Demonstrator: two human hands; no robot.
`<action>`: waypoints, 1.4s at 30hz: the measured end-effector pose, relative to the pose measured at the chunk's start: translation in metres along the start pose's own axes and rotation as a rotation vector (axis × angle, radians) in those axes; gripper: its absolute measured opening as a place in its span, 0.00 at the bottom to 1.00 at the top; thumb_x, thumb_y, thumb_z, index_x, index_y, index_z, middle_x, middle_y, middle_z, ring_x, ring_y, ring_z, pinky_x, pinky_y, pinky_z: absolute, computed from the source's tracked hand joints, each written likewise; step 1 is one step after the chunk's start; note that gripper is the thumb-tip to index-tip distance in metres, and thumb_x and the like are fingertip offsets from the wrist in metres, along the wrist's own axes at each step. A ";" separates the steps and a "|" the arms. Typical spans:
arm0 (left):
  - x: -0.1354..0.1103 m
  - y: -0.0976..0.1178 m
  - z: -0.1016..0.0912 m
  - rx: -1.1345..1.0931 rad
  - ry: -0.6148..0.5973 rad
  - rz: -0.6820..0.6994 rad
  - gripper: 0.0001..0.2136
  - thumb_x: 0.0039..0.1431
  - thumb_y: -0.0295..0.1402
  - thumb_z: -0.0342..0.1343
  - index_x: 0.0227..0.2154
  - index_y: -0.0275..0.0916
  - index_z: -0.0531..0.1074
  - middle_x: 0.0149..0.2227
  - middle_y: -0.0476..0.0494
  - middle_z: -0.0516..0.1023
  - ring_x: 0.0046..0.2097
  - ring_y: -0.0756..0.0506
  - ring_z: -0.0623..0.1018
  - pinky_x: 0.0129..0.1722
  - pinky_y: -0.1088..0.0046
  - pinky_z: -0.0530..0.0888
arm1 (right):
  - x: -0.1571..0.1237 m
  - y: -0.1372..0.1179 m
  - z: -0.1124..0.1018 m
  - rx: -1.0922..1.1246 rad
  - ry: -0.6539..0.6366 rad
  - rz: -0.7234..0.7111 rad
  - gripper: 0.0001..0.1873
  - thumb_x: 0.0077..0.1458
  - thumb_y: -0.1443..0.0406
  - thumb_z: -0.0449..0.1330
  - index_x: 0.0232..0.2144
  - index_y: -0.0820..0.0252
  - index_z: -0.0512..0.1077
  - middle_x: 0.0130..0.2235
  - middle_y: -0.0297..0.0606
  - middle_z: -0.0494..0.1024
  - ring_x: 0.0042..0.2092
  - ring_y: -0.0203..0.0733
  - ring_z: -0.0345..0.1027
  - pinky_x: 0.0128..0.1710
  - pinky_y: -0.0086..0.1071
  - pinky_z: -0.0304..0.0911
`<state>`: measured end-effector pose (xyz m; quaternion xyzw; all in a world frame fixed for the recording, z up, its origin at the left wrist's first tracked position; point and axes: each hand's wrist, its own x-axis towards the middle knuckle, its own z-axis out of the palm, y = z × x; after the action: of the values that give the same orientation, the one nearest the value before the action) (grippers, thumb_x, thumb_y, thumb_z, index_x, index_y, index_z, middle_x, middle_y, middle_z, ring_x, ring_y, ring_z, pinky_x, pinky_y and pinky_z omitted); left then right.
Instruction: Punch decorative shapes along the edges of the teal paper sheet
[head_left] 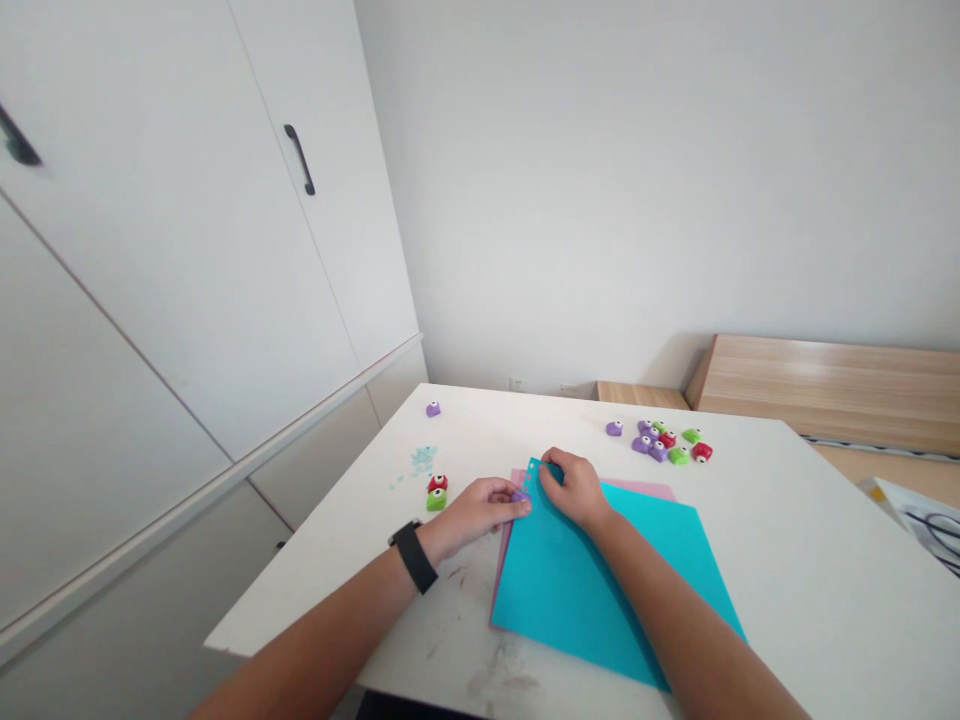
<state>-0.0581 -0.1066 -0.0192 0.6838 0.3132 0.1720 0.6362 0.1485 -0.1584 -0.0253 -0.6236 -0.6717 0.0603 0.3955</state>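
Observation:
A turquoise paper sheet (600,575) lies on the white table (810,560), on top of a pink sheet (651,488). My left hand (487,505), with a black watch on the wrist, is closed on a small purple punch (519,496) at the sheet's left edge. My right hand (574,487) pinches the turquoise sheet's far left corner, where small holes show along the edge.
A red punch (438,483) and a green punch (436,500) sit left of my hands, with turquoise paper bits (421,460) beyond. A lone purple punch (433,409) lies farther back. Several coloured punches (664,441) cluster at the back right. White cabinets (187,300) stand left.

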 end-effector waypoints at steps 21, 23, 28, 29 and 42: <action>-0.001 0.003 0.007 -0.023 0.054 0.054 0.19 0.48 0.45 0.67 0.35 0.33 0.75 0.26 0.50 0.71 0.27 0.51 0.69 0.25 0.76 0.62 | 0.000 0.000 0.000 0.027 0.010 -0.003 0.08 0.58 0.64 0.53 0.31 0.57 0.71 0.31 0.36 0.78 0.34 0.40 0.71 0.36 0.28 0.60; 0.000 0.002 0.008 -0.016 0.069 0.056 0.18 0.49 0.45 0.67 0.33 0.33 0.76 0.25 0.51 0.71 0.26 0.51 0.68 0.25 0.76 0.61 | 0.000 0.001 0.000 0.026 0.012 -0.008 0.08 0.58 0.65 0.53 0.31 0.57 0.71 0.30 0.36 0.77 0.33 0.40 0.71 0.36 0.28 0.60; 0.000 0.001 0.012 -0.002 0.101 0.071 0.16 0.50 0.42 0.66 0.33 0.34 0.77 0.26 0.50 0.72 0.26 0.51 0.68 0.27 0.75 0.62 | -0.001 0.001 0.001 0.021 0.007 -0.013 0.08 0.58 0.65 0.53 0.31 0.57 0.72 0.29 0.35 0.77 0.32 0.40 0.70 0.35 0.28 0.60; 0.000 0.000 0.012 0.003 0.110 0.079 0.15 0.50 0.42 0.66 0.33 0.34 0.77 0.26 0.50 0.72 0.27 0.50 0.69 0.28 0.75 0.62 | -0.001 0.001 0.001 0.018 0.004 -0.015 0.08 0.58 0.65 0.53 0.32 0.57 0.72 0.30 0.35 0.77 0.33 0.40 0.71 0.35 0.28 0.60; 0.006 -0.009 0.009 -0.006 0.099 0.102 0.19 0.49 0.43 0.68 0.38 0.32 0.78 0.34 0.42 0.79 0.35 0.45 0.75 0.36 0.71 0.69 | 0.000 0.003 -0.001 0.020 -0.005 0.015 0.08 0.58 0.65 0.53 0.32 0.57 0.72 0.30 0.36 0.78 0.33 0.40 0.71 0.36 0.29 0.61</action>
<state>-0.0498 -0.1098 -0.0298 0.6877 0.3086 0.2386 0.6124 0.1513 -0.1579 -0.0265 -0.6244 -0.6673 0.0715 0.3997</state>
